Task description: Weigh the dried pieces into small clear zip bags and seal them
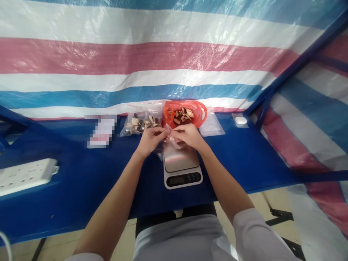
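Observation:
My left hand and my right hand meet above the far end of a small kitchen scale. Both pinch the top of a small clear plastic bag that hangs between them over the scale's steel plate. What is inside the bag is hard to make out. Just behind my hands an open red plastic bag holds brown dried slices. To its left lies a clear bag filled with similar dried pieces.
A blue table carries everything, against a striped tarp wall. A white power strip lies at the left edge. Flat empty clear bags and a small white round object sit at the back right. A blurred-out paper lies back left.

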Motion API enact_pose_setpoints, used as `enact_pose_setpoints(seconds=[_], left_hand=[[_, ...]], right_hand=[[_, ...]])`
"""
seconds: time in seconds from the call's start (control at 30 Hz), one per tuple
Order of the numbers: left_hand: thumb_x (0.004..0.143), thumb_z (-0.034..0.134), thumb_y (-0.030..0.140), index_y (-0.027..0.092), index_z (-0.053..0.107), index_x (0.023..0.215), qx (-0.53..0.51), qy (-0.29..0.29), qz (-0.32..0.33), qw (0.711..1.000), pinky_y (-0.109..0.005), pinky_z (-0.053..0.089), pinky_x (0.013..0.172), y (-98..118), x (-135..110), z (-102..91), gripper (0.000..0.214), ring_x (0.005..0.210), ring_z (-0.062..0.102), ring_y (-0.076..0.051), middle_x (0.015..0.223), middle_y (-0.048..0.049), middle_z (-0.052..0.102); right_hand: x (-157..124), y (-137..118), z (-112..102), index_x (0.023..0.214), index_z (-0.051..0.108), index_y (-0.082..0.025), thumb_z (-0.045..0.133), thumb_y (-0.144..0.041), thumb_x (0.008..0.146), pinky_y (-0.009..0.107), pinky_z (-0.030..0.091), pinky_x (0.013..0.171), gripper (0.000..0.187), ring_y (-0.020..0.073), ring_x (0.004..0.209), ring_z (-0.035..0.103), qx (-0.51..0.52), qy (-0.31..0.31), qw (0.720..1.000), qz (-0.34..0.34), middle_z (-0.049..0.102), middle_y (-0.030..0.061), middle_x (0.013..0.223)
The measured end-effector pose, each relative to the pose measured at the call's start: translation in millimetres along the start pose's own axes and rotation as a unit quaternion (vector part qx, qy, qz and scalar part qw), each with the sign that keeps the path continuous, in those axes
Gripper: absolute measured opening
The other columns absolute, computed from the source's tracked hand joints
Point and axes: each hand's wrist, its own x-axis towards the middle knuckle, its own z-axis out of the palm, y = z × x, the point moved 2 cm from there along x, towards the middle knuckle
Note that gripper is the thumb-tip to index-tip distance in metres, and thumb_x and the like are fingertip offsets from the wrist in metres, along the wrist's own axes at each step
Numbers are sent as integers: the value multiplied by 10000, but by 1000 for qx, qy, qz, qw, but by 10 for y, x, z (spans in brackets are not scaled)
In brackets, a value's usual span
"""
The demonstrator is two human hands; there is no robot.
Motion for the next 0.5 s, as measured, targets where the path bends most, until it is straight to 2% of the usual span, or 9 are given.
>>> enact_pose_setpoints(seconds=[0.13,0.33,0.5], left_hand=[[774,762,429,143,719,713,33,7,5,999,-253,464,603,-37,-8,-18,296,574,574,-120,629,-16,670],[692,779,424,153,688,670,88,65,10,994,-237,441,560,35,-58,-109,287,533,537,-105,587,3,641],[744,763,439,158,702,717,103,79,36,991,-259,505,630,25,-99,-131,288,601,595,-129,658,-12,679]], right_hand=[[-9,27,-35,780,767,-167,744,-344,787,263,564,561,179,157,569,673,33,23,999,27,719,15,663],[-54,46,-109,816,757,-187,753,-385,801,308,620,599,199,188,621,717,103,35,992,71,745,34,700],[-53,62,-100,782,753,-187,763,-378,783,309,618,600,191,187,605,713,104,34,992,69,730,24,663]])
